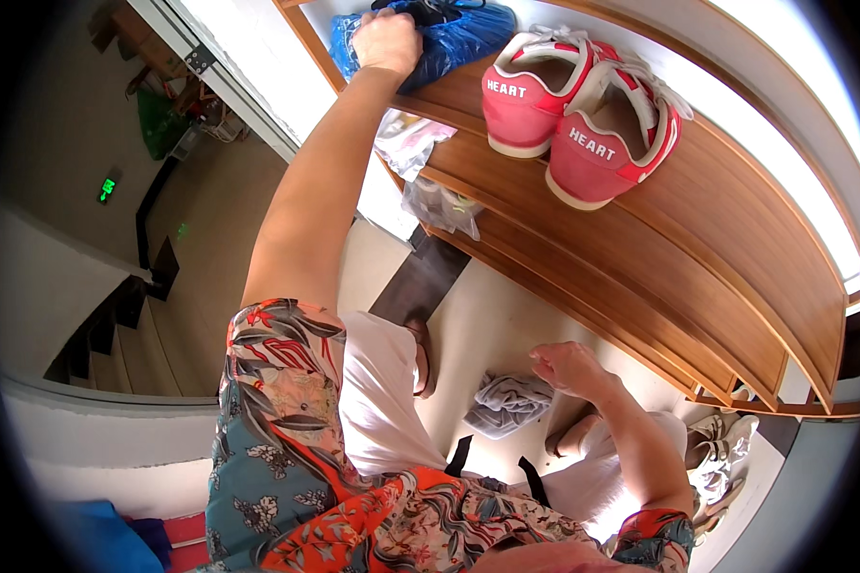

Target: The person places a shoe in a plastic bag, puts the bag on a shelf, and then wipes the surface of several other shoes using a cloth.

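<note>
My left hand (388, 43) reaches to the left end of a wooden shoe rack's upper shelf (717, 193). Its fingers are closed on a blue plastic shoe cover (459, 36) with something dark and laced inside; the fingertips are hidden. Beside it on the same shelf stand two red-and-white sneakers (519, 114), heels towards me, bearing white lettering. My right hand (570, 369) hangs in the air before the rack, loosely bent, with a gap between thumb and forefinger and nothing seen in it. Below it a crumpled grey cloth (510, 405) lies on the floor.
Lower shelves hold a pale plastic bag (412, 140) and a clear bag with shoes (441, 204). More shoes (717, 451) stand on the floor at the right. On the left, a doorway frame (215, 68) opens onto a landing with descending stairs (161, 344).
</note>
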Action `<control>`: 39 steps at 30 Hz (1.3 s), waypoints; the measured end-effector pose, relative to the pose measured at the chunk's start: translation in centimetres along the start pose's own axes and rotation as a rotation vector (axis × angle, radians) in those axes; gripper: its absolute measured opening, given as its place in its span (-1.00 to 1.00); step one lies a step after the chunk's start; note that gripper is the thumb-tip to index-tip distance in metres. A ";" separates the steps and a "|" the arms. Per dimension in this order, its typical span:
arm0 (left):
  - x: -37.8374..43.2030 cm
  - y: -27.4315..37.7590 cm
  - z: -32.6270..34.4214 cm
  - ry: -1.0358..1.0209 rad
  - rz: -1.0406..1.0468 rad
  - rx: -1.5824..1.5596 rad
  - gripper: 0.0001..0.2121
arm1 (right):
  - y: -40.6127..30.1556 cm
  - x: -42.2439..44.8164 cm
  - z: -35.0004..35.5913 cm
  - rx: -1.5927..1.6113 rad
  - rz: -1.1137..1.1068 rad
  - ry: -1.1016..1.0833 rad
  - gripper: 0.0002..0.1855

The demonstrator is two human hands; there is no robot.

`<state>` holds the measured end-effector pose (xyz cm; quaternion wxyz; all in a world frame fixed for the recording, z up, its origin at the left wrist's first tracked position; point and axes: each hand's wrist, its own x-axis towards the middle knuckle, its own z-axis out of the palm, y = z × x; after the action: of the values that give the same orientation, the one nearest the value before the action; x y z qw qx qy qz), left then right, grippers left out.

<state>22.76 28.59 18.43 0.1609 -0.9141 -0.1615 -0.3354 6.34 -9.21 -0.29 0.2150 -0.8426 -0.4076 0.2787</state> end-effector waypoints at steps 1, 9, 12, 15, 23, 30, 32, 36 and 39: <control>0.2 0.0 -0.1 -0.030 -0.022 0.012 -0.76 | 0.0 0.1 0.0 -0.003 -0.002 -0.002 -0.78; -0.5 4.7 -2.9 0.030 0.136 -0.024 -0.48 | -0.1 0.4 0.1 -0.006 0.029 -0.035 -0.78; 0.2 5.3 -0.4 -0.024 0.124 0.022 -0.60 | -0.3 0.4 -0.3 0.039 -0.001 -0.015 -0.78; 0.3 5.5 -0.9 -0.127 0.052 0.002 -0.66 | -0.2 0.6 -0.3 0.024 0.017 -0.030 -0.78; 1.0 6.1 1.0 -0.125 -0.062 0.011 -0.68 | -0.3 0.8 -0.2 0.009 0.007 -0.060 -0.76; 1.6 1.4 -4.5 -0.161 -0.217 -0.335 -0.78 | -0.4 0.8 -0.3 0.053 0.059 -0.053 -0.76; 2.4 -3.0 -1.9 -0.282 -0.363 -0.136 -0.74 | -0.8 0.9 0.1 0.055 0.048 -0.073 -0.76; 3.5 -5.3 -0.8 -0.488 -0.392 -0.370 -0.72 | -0.5 0.8 -0.3 0.037 0.054 -0.063 -0.75; 4.3 -5.6 -1.2 -0.637 -0.340 -0.137 -0.74 | -0.3 0.9 -0.1 0.038 0.031 -0.054 -0.75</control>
<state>22.91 33.97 23.17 -0.0170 -0.9414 -0.3304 -0.0661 6.67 -8.32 -0.34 0.2157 -0.8368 -0.3948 0.3122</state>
